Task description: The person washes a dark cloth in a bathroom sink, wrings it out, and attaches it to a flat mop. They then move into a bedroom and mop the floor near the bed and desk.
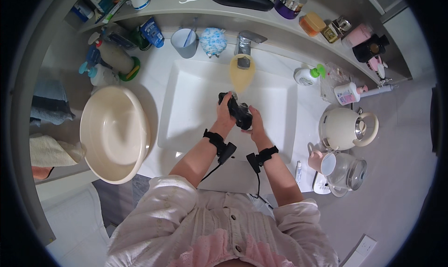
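Note:
Over the white sink basin [196, 102], both my hands hold a bunched black cloth item [241, 114], perhaps a sock; its exact kind is unclear. My left hand [225, 111] grips its upper left part, with the thumb laid over it. At the lower right end, my right hand [256, 123] has its fingers around the cloth. White patches that look like foam show on the black fabric. Just above the hands is the metal faucet [244, 44], with a yellowish spout extender [242, 76] on its outlet. Whether water is running cannot be made out.
A cream plastic washbasin [113, 134] stands left of the sink. Pump bottles [105, 74], a grey cup [185, 44] and a blue-white ball-shaped thing [213, 41] line the back. To the right are a cream kettle [337, 128], a pink mug [322, 162] and a glass jug [344, 176].

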Available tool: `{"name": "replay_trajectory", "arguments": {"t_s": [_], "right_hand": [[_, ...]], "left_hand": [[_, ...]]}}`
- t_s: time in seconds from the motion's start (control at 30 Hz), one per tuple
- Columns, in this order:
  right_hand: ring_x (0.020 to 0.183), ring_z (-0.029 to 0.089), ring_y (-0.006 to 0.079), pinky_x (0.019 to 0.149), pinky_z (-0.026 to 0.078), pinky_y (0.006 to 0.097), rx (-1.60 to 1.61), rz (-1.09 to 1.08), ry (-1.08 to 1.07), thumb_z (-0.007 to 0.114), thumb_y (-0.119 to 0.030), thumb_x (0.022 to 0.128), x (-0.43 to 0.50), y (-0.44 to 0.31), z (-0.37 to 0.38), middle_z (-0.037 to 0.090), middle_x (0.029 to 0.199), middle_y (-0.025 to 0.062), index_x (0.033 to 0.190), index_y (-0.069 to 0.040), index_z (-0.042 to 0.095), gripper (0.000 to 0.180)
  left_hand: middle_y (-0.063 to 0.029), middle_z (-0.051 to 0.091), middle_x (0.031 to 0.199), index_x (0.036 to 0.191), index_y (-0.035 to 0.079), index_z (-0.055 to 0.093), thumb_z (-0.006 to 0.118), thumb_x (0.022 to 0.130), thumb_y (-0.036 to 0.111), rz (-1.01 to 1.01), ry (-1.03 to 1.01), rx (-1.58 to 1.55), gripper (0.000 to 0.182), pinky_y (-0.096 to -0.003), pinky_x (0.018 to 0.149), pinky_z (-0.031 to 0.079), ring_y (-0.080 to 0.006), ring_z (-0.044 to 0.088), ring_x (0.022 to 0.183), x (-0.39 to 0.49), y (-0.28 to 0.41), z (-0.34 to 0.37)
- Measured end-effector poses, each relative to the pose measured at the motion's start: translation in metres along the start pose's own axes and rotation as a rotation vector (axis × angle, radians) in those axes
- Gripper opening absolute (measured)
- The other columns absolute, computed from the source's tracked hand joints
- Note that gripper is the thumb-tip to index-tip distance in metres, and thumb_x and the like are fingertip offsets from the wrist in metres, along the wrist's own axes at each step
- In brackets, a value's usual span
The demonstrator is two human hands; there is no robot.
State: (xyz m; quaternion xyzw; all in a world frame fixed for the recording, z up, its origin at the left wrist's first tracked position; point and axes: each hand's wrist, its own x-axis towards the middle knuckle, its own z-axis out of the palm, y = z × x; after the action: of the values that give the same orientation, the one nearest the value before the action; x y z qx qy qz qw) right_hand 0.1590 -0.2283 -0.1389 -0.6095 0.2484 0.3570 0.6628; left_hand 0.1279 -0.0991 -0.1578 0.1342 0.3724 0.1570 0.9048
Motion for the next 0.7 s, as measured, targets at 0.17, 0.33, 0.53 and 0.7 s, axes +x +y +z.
{"name": "replay_trajectory", "arguments": {"t_s": [0.17,0.33,0.53,0.7], "right_hand": [[0.099,0.06,0.024,0.08,0.053,0.0527,0.415,0.301,-0.365,0.067,-0.034,0.085,0.005,-0.003,0.006,0.059,0.115,0.0039,0.116,-0.016,0.052,0.039],[0.094,0.063,0.021,0.078,0.055,0.042,0.195,-0.041,-0.238,0.062,-0.015,0.085,0.019,0.017,0.016,0.061,0.109,0.0086,0.128,-0.012,0.039,0.048],[0.1,0.06,0.0224,0.087,0.049,0.0328,-0.051,-0.509,-0.262,0.063,-0.016,0.085,0.001,0.021,0.03,0.057,0.116,0.0132,0.14,-0.008,0.033,0.064],[0.101,0.06,0.035,0.086,0.047,0.0422,-0.554,-0.516,-0.102,0.073,-0.047,0.08,-0.003,0.016,0.047,0.059,0.114,0.0216,0.125,-0.003,0.051,0.067]], "left_hand": [[-0.0055,0.059,0.088,0.102,0.009,0.056,0.068,0.089,0.032,-0.16,-0.027,-0.122,0.03,-0.0398,0.075,0.054,-0.021,0.061,0.078,-0.008,-0.005,-0.006],[-0.0086,0.055,0.101,0.116,0.007,0.051,0.074,0.085,0.033,0.33,0.325,0.335,0.047,-0.0382,0.076,0.053,-0.0212,0.059,0.085,0.0,-0.013,-0.011],[-0.0089,0.053,0.108,0.13,0.007,0.044,0.069,0.089,0.03,0.294,0.201,0.658,0.053,-0.0355,0.081,0.051,-0.0195,0.057,0.095,-0.001,-0.01,-0.023],[-0.0064,0.058,0.106,0.12,0.006,0.05,0.043,0.1,0.03,0.059,0.057,0.359,0.032,-0.0366,0.078,0.051,-0.0203,0.059,0.093,0.011,-0.027,-0.046]]}}
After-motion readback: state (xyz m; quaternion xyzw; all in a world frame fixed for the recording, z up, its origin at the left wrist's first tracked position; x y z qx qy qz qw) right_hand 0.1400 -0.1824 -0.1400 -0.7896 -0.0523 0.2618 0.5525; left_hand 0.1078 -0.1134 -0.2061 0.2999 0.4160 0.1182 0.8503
